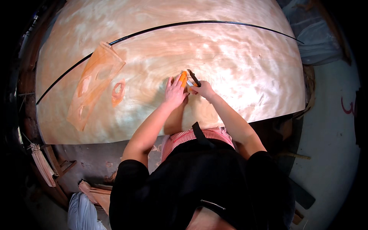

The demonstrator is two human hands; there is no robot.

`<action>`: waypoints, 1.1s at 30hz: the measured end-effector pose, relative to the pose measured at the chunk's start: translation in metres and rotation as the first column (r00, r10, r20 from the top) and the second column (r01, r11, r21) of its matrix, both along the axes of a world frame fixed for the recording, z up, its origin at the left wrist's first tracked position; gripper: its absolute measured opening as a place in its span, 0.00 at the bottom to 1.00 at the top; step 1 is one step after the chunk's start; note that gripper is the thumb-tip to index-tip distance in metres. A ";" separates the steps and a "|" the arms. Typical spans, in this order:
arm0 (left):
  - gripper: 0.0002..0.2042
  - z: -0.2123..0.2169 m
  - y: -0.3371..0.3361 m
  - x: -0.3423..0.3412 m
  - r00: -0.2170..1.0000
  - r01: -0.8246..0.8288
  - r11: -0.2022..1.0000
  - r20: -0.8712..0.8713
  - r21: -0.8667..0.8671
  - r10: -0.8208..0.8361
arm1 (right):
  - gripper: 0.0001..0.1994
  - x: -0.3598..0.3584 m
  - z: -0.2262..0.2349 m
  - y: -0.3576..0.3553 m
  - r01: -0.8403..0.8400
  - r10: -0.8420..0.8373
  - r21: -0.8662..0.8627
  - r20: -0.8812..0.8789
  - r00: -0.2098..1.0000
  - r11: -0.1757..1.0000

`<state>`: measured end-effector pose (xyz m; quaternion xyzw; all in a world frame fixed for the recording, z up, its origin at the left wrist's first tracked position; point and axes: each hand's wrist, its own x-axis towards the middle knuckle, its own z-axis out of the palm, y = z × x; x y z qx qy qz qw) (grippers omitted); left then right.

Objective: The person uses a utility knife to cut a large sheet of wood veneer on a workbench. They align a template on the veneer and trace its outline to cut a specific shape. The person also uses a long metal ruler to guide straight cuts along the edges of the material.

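Note:
A large pale wood veneer sheet spreads in front of me, its grain swirled. My left hand lies on it near the middle, fingers stretched forward and pressed flat. Orange coverings show on its fingertips, perhaps finger guards. Just to the right, my right hand is closed round a slim dark tool, tilted with its far end up and left; its exact kind cannot be made out. Orange and a small white patch also show by the right thumb. The tool's working end and the spot between the hands are partly hidden.
A long thin black rod curves across the sheet's far part. At left lie a loose orange-tan veneer strip with holes and a small veneer scrap. Veneer offcuts and a pale bag sit below left; plastic sheeting hangs far right.

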<state>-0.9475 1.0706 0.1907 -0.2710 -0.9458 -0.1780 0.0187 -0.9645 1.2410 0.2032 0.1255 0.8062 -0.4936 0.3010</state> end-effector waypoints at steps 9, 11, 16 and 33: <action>0.28 -0.002 0.003 -0.005 0.999 0.009 0.997 0.043 -0.080 -0.006 | 0.09 -0.018 0.008 0.052 -0.230 0.234 0.175 -0.004 0.972 0.957; 0.27 -0.008 0.005 -0.004 0.998 -0.038 0.999 0.051 0.002 0.038 | 0.11 0.004 0.000 0.050 -0.064 0.065 -0.057 0.024 0.998 0.996; 0.30 -0.005 0.021 0.032 0.996 0.048 0.995 0.066 0.091 -0.054 | 0.11 0.044 -0.004 0.029 0.153 -0.148 -0.035 0.130 0.980 0.988; 0.23 0.016 -0.092 0.016 0.908 -0.418 0.880 0.087 0.225 0.409 | 0.11 0.145 0.020 0.088 0.499 -0.474 -0.092 0.208 0.856 0.862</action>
